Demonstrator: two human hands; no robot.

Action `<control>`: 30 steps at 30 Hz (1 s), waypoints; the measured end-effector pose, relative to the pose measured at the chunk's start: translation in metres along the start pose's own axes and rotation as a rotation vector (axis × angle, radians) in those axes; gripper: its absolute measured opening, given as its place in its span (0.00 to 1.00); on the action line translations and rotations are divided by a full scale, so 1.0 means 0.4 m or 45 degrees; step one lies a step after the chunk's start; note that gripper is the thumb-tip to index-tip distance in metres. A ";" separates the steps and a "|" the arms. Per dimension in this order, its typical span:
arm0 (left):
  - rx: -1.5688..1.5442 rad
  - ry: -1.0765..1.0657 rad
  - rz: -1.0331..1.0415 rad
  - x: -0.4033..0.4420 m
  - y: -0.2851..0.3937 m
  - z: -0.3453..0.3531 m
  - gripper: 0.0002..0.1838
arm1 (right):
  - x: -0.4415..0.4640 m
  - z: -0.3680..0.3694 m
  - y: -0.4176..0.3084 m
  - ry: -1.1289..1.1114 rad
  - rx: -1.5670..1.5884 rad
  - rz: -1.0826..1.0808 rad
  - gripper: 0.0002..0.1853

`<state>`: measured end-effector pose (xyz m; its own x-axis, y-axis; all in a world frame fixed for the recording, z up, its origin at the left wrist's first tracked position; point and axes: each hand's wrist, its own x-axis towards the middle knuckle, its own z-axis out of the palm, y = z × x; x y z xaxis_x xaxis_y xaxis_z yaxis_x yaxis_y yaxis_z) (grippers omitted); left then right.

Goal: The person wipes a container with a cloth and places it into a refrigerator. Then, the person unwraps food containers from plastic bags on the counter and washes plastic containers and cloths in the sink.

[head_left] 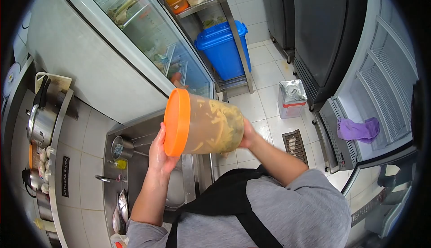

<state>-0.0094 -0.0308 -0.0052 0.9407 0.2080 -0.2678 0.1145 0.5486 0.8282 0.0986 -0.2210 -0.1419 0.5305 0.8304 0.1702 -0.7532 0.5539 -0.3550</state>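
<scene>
In a tiled kitchen, white squares of floor (258,109) run between a glass-fronted refrigerator (148,37) and an open upright fridge (386,84). At the centre, a person in a black apron (220,192) holds a large translucent container (202,124) on its side, clear of every surface.

The left grip (162,151) is clamped on the end capped by an orange lid (176,122), its palm against the lid's lower edge. The right grip (248,135) closes around the base, its fingers hidden behind the wall. Between them the long axis runs roughly across the body, lid to the person's left, base to the right; whether one end sits higher cannot be told. Neither hand is nearer, as both touch the container. Yellowish strips show through the plastic, gathered mostly toward the base and the right hand.

Farther out, the steel sink desk (110,192) lies below and left, with whole fish (122,205) beside the basin. A blue bin (224,52) sits on a rack ahead. To the right, a metal tin (292,97) stands on the floor, and a purple cloth (359,130) hangs at the open fridge.
</scene>
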 end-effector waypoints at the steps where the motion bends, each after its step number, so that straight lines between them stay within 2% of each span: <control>1: -0.001 0.008 0.001 0.012 -0.005 -0.025 0.21 | -0.017 0.015 0.041 -0.001 0.004 0.006 0.32; 3: -0.220 -0.483 -0.191 0.045 -0.014 -0.097 0.19 | -0.042 0.059 0.095 0.203 0.159 -0.210 0.35; 4: -0.219 -0.476 -0.194 0.025 -0.023 -0.054 0.19 | -0.041 0.060 0.089 0.205 0.166 -0.206 0.35; 6: 0.286 0.000 0.084 -0.019 -0.056 0.040 0.17 | -0.038 0.057 0.056 0.289 0.111 -0.244 0.37; 7: 0.433 -0.147 0.056 -0.026 -0.043 0.016 0.20 | -0.044 0.052 0.033 0.288 0.111 -0.245 0.37; 8: 0.435 -0.146 0.058 -0.021 -0.031 0.015 0.20 | -0.056 0.044 0.006 0.309 -0.037 -0.146 0.37; 10: 0.945 -0.147 0.409 -0.007 0.002 0.040 0.25 | -0.069 0.034 -0.034 0.341 -0.168 -0.040 0.38; 11: 1.073 -0.233 0.525 0.036 0.031 0.013 0.28 | -0.068 0.031 -0.053 0.211 -0.205 0.165 0.38; 12: 1.029 -0.321 0.315 0.047 0.071 0.033 0.27 | -0.067 0.035 -0.065 0.075 -0.241 0.366 0.38; 14: 0.842 -0.452 -0.029 0.094 0.125 0.030 0.26 | -0.065 0.042 -0.072 0.103 -0.201 0.378 0.35; 16: 0.799 -0.465 -0.123 0.121 0.136 0.035 0.26 | -0.054 -0.005 -0.080 0.064 -0.387 0.598 0.33; 17: 0.753 -0.478 -0.205 0.129 0.136 0.037 0.26 | -0.049 -0.017 -0.086 0.066 -0.383 0.593 0.33; 20: 0.575 -0.360 -0.178 0.125 0.099 0.048 0.26 | -0.037 -0.030 -0.114 0.216 -0.427 0.633 0.29; 22: 0.494 -0.364 -0.108 0.118 0.077 0.058 0.25 | -0.043 -0.001 -0.135 0.384 -0.791 0.449 0.23; 23: 0.404 -0.364 -0.032 0.117 0.066 0.066 0.25 | -0.048 0.023 -0.144 0.389 -0.790 0.438 0.23; 24: 0.407 -0.373 -0.035 0.110 0.056 0.083 0.25 | -0.052 0.077 -0.153 0.457 -0.744 0.191 0.19; 25: 0.341 -0.258 -0.010 0.097 0.050 0.105 0.23 | -0.055 0.106 -0.160 0.519 -0.695 -0.055 0.17; 26: 0.274 -0.143 0.019 0.090 0.050 0.118 0.22 | -0.052 0.102 -0.170 0.520 -0.699 -0.065 0.17; 28: 0.163 -0.269 -0.048 0.111 0.060 0.081 0.21 | -0.040 0.089 -0.205 0.492 -0.374 -0.458 0.16; 29: 0.051 -0.384 -0.121 0.120 0.065 0.068 0.20 | -0.033 0.092 -0.221 0.489 -0.380 -0.464 0.16; 30: 0.053 -0.391 -0.118 0.113 0.068 0.085 0.20 | -0.026 0.094 -0.237 0.475 -0.585 -0.633 0.15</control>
<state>0.0472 -0.0340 0.0218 0.9773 -0.0989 -0.1872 0.2112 0.5188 0.8284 0.1499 -0.2798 -0.0755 0.9217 0.3698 0.1174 -0.1978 0.7081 -0.6779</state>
